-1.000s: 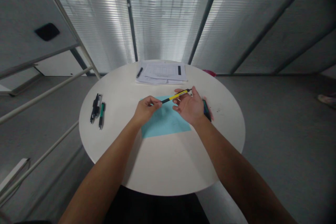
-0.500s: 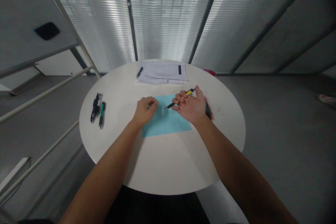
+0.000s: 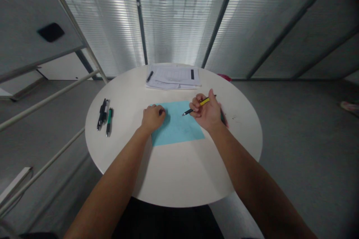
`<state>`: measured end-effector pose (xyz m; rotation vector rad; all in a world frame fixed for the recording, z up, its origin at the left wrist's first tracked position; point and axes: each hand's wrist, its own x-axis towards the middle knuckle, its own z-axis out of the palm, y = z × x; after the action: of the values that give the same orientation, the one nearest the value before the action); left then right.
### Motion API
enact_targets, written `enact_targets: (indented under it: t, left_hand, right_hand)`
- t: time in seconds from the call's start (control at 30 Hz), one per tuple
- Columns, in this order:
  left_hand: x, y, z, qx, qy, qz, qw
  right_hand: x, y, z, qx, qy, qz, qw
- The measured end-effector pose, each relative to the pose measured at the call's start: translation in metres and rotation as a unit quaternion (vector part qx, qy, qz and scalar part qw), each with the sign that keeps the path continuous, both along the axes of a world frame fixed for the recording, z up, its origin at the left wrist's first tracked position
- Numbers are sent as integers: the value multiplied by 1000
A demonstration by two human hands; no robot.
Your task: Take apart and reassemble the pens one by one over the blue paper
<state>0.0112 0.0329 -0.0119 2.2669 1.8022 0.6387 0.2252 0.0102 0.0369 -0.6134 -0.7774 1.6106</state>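
Observation:
A yellow-and-black pen (image 3: 205, 101) lies in my right hand (image 3: 209, 115), held between thumb and curled fingers with the palm turned up. Its tip points left, over the light-blue sheet of paper (image 3: 178, 130). On the sheet's left part rests my left hand (image 3: 153, 118), fingers curled closed; what they hold, if anything, is hidden. Partly behind my right wrist is a dark green and pinkish item (image 3: 224, 117) whose kind I cannot make out.
Several pens, black (image 3: 101, 115) and green (image 3: 109, 122), lie at the left of the round white table (image 3: 179, 179). Printed papers (image 3: 174, 76) with a black pen (image 3: 149, 76) on them lie at the far edge. White rails (image 3: 50, 99) stand to the left.
My right hand has shifted slightly right with the pen, and its fingers have curled more around it. My left hand has drawn a little to the left.

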Motion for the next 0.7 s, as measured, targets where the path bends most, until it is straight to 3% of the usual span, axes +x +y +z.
enact_targets:
  t: [0.2,0.4,0.6,0.7]
  left_hand:
    - [0,1,1,-7,2,-2,1000]
    - [-1,2,0,-5,-6,-8,1000]
    - [-1,2,-1,-1,-15,-14,1000]
    - [-1,2,-1,-2,-16,-12,1000]
  right_hand:
    - [-3,7,-11,-3,-61,-53,997]
    - [-3,11,-19,-10,-189,-32,981]
    - [-10,10,-27,58,-291,-87,951]
    - [-12,8,-29,48,-346,-34,936]
